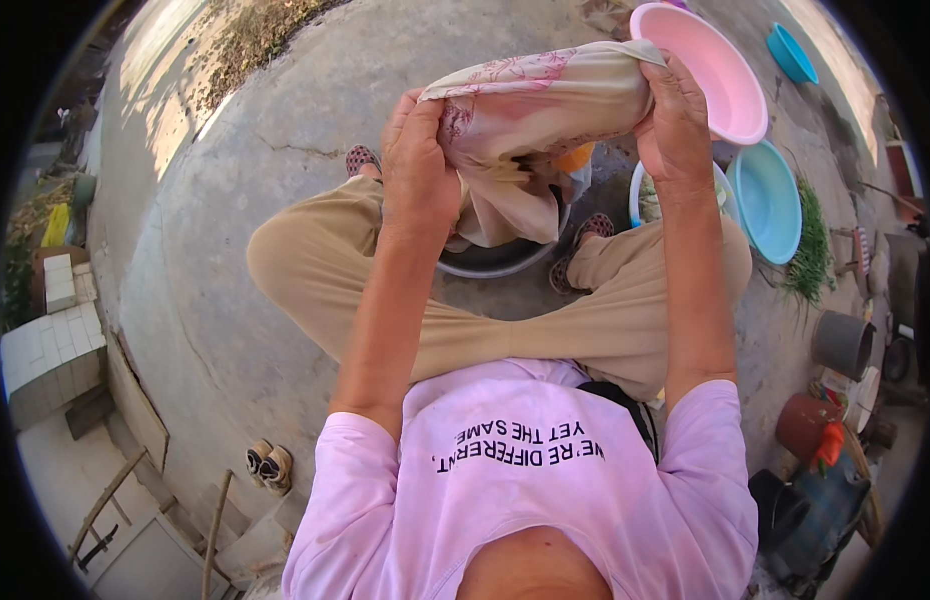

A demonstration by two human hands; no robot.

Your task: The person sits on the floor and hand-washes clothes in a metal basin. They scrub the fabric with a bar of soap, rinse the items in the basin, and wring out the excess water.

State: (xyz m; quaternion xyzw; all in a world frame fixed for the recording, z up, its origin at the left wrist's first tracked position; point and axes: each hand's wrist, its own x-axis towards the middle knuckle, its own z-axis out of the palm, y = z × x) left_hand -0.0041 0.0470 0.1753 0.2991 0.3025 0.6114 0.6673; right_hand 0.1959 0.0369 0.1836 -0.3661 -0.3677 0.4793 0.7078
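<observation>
A cream cloth [540,97] with pink floral patterns is stretched between my two hands in the head view. My left hand [420,161] grips its left end, and my right hand [676,116] pinches the upper right corner. The lower folds of the cloth hang into a dark basin [495,264] with a pale rim, which sits on the ground between my feet. Something orange [575,158] shows behind the cloth, too covered to name. Most of what the basin holds is hidden by the fabric.
Beyond my right hand lie a pink basin [727,82], a light blue basin [769,202] and a small blue basin [792,52]. A white-rimmed tub [636,196] stands by my right knee, near green stalks [810,240]. Shoes [270,466] rest on the concrete at left.
</observation>
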